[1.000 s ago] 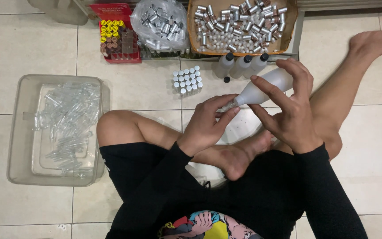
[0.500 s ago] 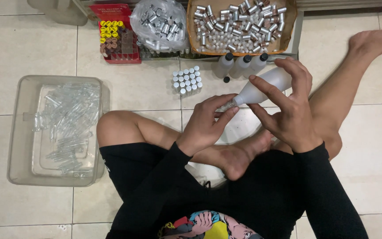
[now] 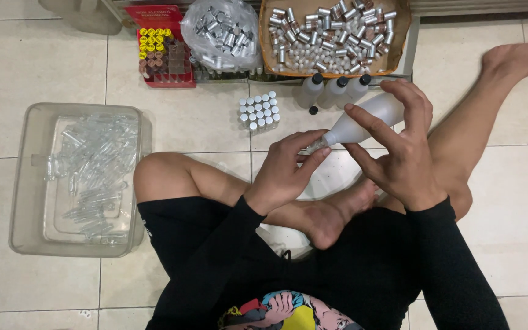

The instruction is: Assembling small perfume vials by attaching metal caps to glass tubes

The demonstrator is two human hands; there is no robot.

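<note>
While the person sits cross-legged on a pale tiled floor (image 3: pixel 520 201), the work looks to be somewhere in its middle, judging by how the stock lies. Largest of all is the clear plastic tub (image 3: pixel 22 183) at the left, which holds a heap of bare glass vials, a big supply not yet dealt with. At the top edge a cardboard tray (image 3: pixel 401 30) is crowded with silver caps and small white pieces, and beside it a clear plastic bag (image 3: pixel 221 30) bulges with more silver caps. Left of the bag stands a red rack (image 3: pixel 160 15) of yellow-topped and dark-topped tubes. Three frosted bottles with black caps (image 3: pixel 332 88) stand below the tray. Near them a small cluster of white-topped vials (image 3: pixel 259 111) stands upright on the tiles, seemingly the finished lot, and it is small beside the tub's heap.

The right hand (image 3: pixel 398 153) grasps a frosted squeeze bottle (image 3: pixel 368 117), tilted with its nozzle pointing down and left. The left hand (image 3: pixel 285 168) pinches a small vial (image 3: pixel 313 146) in its fingertips, right at the nozzle's tip, above the folded legs. Whether liquid is flowing I cannot tell.
</note>
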